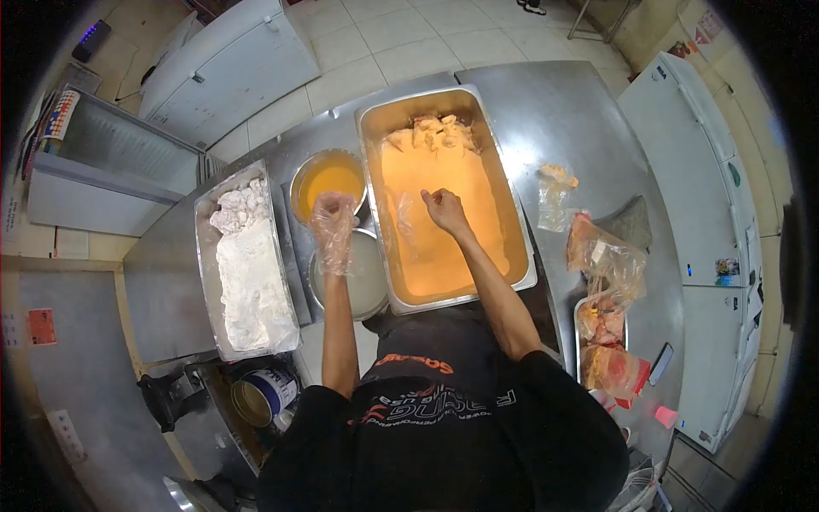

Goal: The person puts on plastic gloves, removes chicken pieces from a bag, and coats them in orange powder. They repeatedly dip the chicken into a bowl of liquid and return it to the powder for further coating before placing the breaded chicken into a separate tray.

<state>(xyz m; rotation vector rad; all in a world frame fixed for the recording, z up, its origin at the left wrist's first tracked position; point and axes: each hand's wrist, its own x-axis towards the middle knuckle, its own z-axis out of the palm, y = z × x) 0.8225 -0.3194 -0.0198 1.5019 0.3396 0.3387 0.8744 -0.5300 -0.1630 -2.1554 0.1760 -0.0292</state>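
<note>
My left hand, in a clear plastic glove, is over the edge of a steel bowl of orange-yellow liquid and a second bowl of cloudy liquid. Its fingers look curled; whatever they hold, if anything, is hidden. Above the orange powder is my bare right hand, fingers bent together. A deep steel tray contains this powder, with coated pieces heaped at its far end. Some clear plastic, perhaps a glove, shows against the powder left of my right hand.
At left, a steel tray holds white flour and floured pieces. Plastic bags, a small tray of raw meat and a phone lie to the right. An open can is below left.
</note>
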